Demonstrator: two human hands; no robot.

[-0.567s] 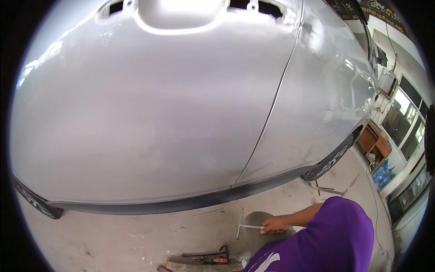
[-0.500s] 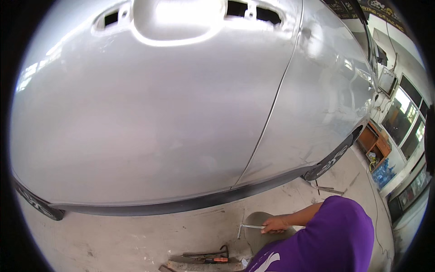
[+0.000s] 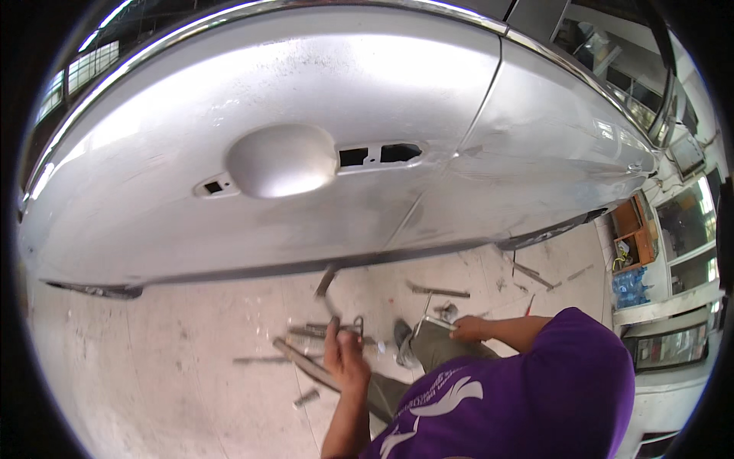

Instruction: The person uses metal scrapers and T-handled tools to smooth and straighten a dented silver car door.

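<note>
- The left hand (image 3: 349,359) is closed around a hammer (image 3: 327,281), its head upward, slightly blurred.
- The right hand (image 3: 469,329) is clamped on a metal T-bar (image 3: 439,321), above a trouser leg (image 3: 447,344).
- Both hands are apart, before the silver car (image 3: 306,222).
- Bars (image 3: 438,291) lie on the floor (image 3: 191,367).

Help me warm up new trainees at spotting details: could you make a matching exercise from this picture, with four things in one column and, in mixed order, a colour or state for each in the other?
Column one
1. Left hand
2. Right hand
3. Shirt
4. Car

Column two
A. silver, with openings beside a rounded recess
B. gripping a pale metal bar
C. purple, with a white print
D. gripping a dark tool

Right pairs: 1-D, 2-B, 3-C, 4-A
</note>
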